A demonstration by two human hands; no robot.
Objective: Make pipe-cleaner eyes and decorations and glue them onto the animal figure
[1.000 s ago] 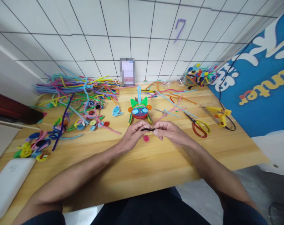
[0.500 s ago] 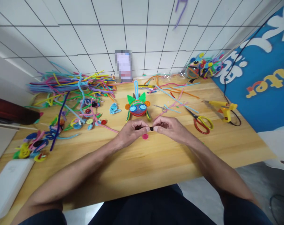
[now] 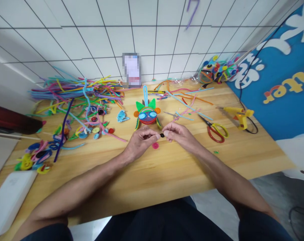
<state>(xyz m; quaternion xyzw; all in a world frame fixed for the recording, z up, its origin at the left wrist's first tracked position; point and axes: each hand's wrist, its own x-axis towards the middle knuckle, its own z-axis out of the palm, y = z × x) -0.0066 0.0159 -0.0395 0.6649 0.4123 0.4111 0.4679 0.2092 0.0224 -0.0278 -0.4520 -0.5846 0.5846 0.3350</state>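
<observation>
My left hand [image 3: 143, 140] and my right hand [image 3: 177, 134] meet above the near middle of the table, thumbs and fingertips pinched. Between them is a small black piece [image 3: 162, 135], which looks like a rolled-up pipe cleaner; the fingers hide part of it. A round pink piece [image 3: 155, 145] lies on the wood just below the fingertips. Just beyond my hands stands a colourful pipe-cleaner figure [image 3: 148, 115] with green pointed ears, light-blue eyes, orange side discs and a blue loop on top.
Bundled pipe cleaners [image 3: 74, 88] and loose coiled pieces [image 3: 96, 130] spread over the left side. Scissors [image 3: 214, 130] and a yellow glue gun [image 3: 239, 116] lie to the right. A phone [image 3: 132, 70] leans on the tiled wall. A white box [image 3: 12, 197] sits at the near left.
My right hand's fingers have shifted slightly and spread a little at the black piece. My left hand keeps its pinch, and the figure stays in place.
</observation>
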